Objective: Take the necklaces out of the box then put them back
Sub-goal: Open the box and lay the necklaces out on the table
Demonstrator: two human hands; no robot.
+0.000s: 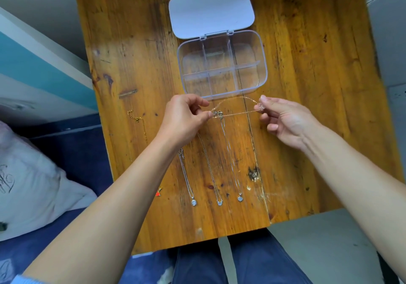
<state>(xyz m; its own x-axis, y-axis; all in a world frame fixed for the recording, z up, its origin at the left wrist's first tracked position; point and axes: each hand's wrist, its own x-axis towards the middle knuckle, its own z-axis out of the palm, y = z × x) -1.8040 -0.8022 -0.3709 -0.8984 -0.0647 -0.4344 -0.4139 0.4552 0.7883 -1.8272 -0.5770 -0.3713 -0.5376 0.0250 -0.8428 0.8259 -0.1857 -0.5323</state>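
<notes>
Necklace [236, 113] pinched taut between left hand [184, 119] and right hand [287, 121], open box [222, 64] just beyond.

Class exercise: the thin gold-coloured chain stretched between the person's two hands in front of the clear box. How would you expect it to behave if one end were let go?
The thin gold-coloured chain would probably fall limp: it stays straight only while the left hand and right hand pull it taut. It looks very light and fine, so likely prone to tangling or snagging.
</notes>
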